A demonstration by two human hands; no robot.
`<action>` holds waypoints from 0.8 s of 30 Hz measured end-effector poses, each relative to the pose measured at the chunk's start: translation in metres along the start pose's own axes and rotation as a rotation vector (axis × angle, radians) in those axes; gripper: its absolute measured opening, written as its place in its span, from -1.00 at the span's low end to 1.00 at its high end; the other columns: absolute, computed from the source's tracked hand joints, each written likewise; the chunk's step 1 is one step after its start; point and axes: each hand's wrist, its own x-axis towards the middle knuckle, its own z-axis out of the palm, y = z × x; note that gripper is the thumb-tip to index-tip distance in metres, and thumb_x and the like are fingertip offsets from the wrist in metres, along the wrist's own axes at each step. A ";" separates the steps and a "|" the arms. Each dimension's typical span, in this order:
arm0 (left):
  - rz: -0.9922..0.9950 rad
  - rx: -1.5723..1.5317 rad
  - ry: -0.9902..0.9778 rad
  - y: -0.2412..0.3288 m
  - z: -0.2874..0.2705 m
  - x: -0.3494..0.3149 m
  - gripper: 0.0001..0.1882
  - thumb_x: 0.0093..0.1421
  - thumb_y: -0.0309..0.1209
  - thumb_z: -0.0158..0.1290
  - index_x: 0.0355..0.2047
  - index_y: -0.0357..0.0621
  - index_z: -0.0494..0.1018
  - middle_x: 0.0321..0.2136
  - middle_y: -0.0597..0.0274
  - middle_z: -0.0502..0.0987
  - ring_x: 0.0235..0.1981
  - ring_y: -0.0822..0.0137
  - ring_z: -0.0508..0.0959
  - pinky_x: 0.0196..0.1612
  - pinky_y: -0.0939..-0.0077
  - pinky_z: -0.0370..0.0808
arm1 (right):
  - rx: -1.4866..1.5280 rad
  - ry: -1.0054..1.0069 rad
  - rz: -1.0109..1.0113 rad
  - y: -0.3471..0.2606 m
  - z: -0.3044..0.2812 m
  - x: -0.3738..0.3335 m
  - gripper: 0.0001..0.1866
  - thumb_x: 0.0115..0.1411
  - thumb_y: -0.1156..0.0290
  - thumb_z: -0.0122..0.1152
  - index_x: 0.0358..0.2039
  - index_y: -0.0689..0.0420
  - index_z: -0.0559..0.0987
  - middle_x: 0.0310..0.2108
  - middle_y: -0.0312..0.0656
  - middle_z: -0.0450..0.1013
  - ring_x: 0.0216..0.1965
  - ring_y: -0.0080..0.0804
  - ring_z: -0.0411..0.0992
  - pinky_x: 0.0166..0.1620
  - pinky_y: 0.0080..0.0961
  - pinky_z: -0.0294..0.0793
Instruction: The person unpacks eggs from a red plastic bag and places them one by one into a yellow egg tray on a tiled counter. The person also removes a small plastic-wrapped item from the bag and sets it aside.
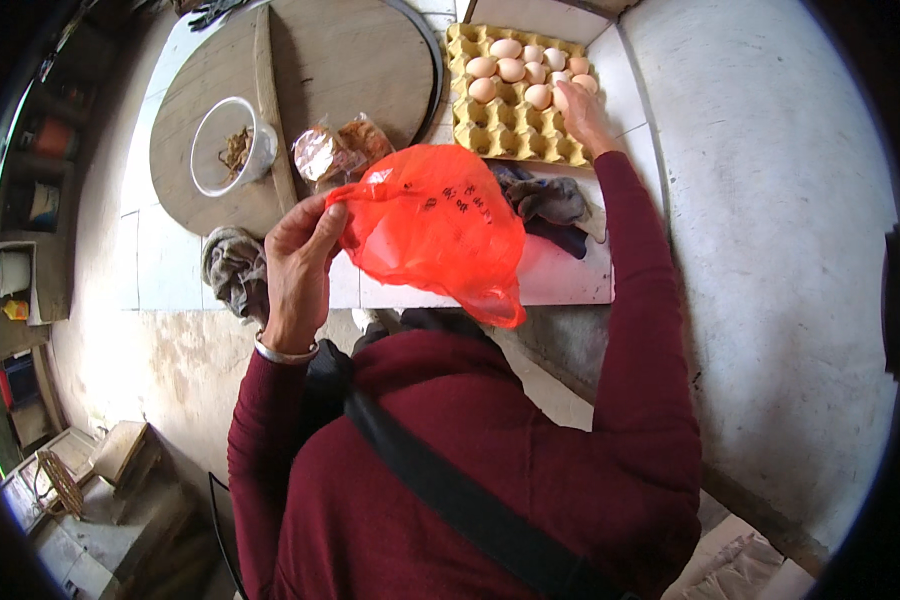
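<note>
My left hand (295, 255) pinches the gathered edge of a thin red plastic bag (440, 225) between thumb and fingers. The bag hangs puffed out over the front of the white tiled counter, with dark writing on it. My right hand (587, 120) reaches to the right side of a yellow egg tray (487, 138), its fingers closed round a pale egg (560, 98) that they partly cover. Several pinkish-brown eggs (511, 70) sit in the far cups; the near rows hold none. Whether the bag contains anything cannot be made out.
A round wooden lid (345, 60) lies at the back left, bearing a clear plastic tub (205, 150) of dried brown bits. Beside it are clear-wrapped packets (362, 142). Dark cloths (555, 203) and a grey rag (235, 268) lie near the front edge. A pale wall (770, 250) rises on the right.
</note>
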 end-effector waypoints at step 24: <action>-0.048 -0.012 -0.154 0.012 0.014 -0.016 -0.80 0.09 -0.48 0.08 -0.28 -0.33 0.47 -0.47 0.27 0.52 -0.47 0.54 0.45 -0.34 0.69 0.39 | 0.844 -0.398 -0.546 -0.213 -0.004 -0.155 -0.56 0.10 0.30 -0.03 -0.03 0.25 0.30 -0.07 0.03 0.28 -0.04 -0.07 0.26 0.02 -0.24 0.20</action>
